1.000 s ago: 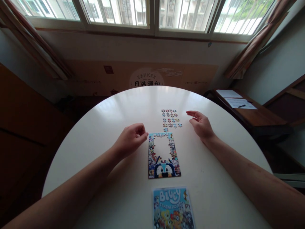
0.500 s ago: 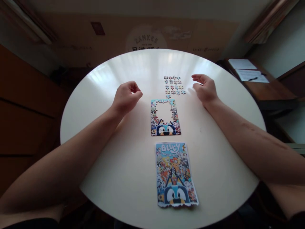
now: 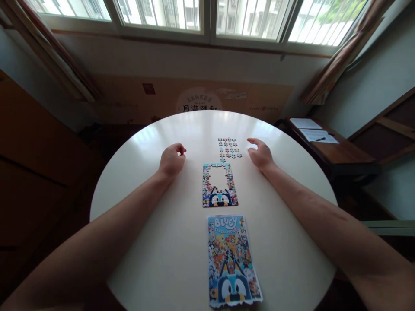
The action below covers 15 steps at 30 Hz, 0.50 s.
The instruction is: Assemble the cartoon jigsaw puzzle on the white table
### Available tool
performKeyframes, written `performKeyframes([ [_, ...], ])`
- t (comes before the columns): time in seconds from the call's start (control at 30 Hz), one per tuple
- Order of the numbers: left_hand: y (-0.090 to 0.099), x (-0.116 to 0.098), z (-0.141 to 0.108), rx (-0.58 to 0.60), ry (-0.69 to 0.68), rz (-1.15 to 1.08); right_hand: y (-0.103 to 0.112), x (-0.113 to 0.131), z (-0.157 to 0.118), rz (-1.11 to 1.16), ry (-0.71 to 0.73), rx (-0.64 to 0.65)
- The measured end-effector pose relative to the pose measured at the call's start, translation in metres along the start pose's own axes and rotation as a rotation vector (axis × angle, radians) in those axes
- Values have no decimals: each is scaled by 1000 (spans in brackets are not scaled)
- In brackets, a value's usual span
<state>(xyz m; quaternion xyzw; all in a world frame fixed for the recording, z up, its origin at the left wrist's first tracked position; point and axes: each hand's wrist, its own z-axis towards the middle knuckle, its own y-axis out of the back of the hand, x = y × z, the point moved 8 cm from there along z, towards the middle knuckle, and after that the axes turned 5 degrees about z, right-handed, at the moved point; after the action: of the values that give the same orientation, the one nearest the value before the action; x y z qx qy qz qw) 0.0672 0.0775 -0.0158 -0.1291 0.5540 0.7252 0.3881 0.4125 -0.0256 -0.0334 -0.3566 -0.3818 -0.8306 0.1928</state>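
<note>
My left hand (image 3: 173, 160) rests on the white table left of the jigsaw puzzle, its fingers curled into a loose fist with nothing visible in them. A partly assembled jigsaw puzzle (image 3: 220, 199) lies mid-table; its border and the blue dog face at the bottom are joined, around a bare gap. Several loose puzzle pieces (image 3: 227, 150) are spread in rows beyond it. Just right of those pieces is my right hand (image 3: 262, 156), thumb and fingers apart, holding nothing. Nearer to me lies a printed reference picture (image 3: 231, 259) with a torn lower edge and the word "Bluey".
The round white table (image 3: 145, 246) has its far edge close to a cardboard panel (image 3: 113, 93) below the windows (image 3: 246, 19). At the right stands a wooden side table (image 3: 327, 151) with papers (image 3: 313, 134) and a pen (image 3: 320, 139).
The camera has tilted up, so the windows now show and the table sits lower in view. My hands keep nearly the same places by the puzzle; the pieces look unmoved.
</note>
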Motion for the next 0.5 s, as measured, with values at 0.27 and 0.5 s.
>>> performKeyframes([
  [0.27,-3,2,2,-13,-69,-22,-10,-2,5,-51,2,23],
  [0.5,-5,5,5,2,-60,-41,-18,6,9,-51,59,80],
])
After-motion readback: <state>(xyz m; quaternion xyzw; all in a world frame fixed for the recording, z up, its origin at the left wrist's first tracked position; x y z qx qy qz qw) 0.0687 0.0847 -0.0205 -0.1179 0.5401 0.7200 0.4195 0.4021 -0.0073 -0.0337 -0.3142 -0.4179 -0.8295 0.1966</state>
